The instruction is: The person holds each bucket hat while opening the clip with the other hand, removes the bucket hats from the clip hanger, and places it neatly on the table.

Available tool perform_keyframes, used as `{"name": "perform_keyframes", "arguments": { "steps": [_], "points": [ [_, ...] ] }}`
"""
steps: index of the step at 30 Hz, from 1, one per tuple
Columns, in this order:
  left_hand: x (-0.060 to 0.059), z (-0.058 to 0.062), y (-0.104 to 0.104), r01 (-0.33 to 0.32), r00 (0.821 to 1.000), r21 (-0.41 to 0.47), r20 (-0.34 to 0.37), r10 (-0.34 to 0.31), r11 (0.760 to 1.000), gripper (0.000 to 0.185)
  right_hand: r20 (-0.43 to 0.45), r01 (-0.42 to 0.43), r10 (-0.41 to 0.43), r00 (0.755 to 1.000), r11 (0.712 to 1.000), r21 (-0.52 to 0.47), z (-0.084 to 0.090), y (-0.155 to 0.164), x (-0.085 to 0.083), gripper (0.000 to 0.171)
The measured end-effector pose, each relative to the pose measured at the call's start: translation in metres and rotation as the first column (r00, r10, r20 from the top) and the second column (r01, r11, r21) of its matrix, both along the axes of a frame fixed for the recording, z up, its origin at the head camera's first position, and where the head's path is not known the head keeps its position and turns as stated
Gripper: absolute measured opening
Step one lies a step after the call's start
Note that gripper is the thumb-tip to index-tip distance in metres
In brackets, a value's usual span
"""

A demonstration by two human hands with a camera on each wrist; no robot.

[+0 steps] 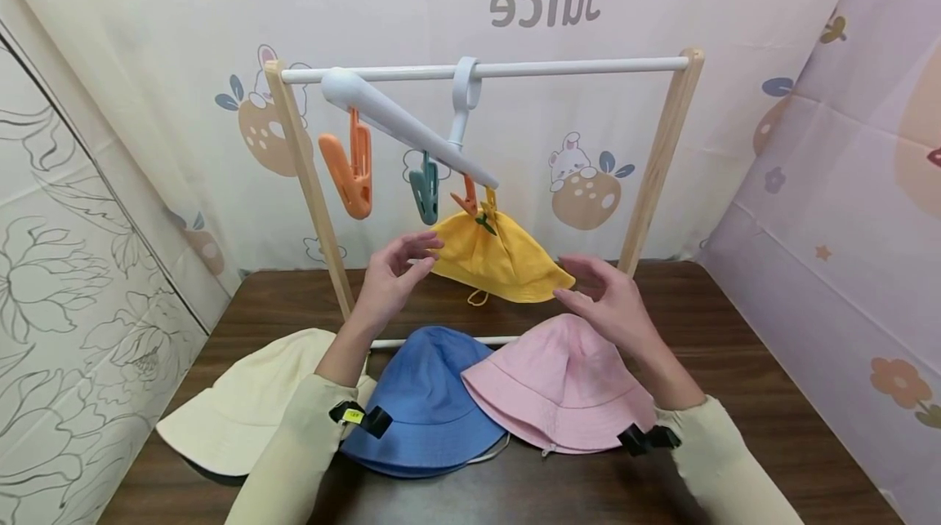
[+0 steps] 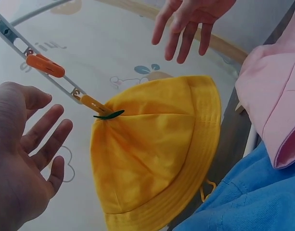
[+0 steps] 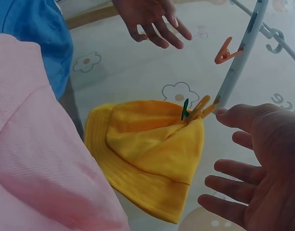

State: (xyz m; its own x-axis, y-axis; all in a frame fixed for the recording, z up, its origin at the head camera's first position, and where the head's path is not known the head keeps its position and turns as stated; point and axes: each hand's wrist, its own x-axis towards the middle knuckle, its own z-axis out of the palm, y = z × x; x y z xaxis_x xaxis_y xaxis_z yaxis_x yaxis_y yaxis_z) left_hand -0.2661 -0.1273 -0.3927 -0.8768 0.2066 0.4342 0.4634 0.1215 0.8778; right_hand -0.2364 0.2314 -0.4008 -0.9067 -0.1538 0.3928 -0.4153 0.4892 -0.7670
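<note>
A yellow bucket hat point(image 1: 500, 264) with a small green leaf tab point(image 2: 109, 115) hangs by its crown from a yellow clip point(image 3: 199, 108) at one end of a white hanger point(image 1: 404, 125). To its left my left hand point(image 1: 393, 276) is raised, fingers loosely bent and holding nothing. On the other side, my right hand point(image 1: 610, 300) is held near the brim with its fingers spread and nothing in them. In the right wrist view, the right thumb point(image 3: 234, 115) reaches close to the hanger's end. Both palms face the hat.
Cream point(image 1: 250, 398), blue point(image 1: 434, 402) and pink point(image 1: 562, 386) bucket hats lie in front on the dark wooden table point(image 1: 735, 394). The hanger hooks on the white rail point(image 1: 573, 67) of a wood-sided rack. An orange clip point(image 1: 353, 174), a green clip point(image 1: 425, 190) and a second orange clip hang from it.
</note>
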Motion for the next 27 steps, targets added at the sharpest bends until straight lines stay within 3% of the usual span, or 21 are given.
{"name": "perform_keyframes", "arguments": {
  "steps": [27],
  "points": [
    [-0.009,-0.001,0.01,-0.012,0.999,0.034,0.032,0.011,0.999,0.043,-0.019,0.006,-0.006,1.0,1.0,-0.018,0.001,-0.018,-0.016,0.057]
  ]
}}
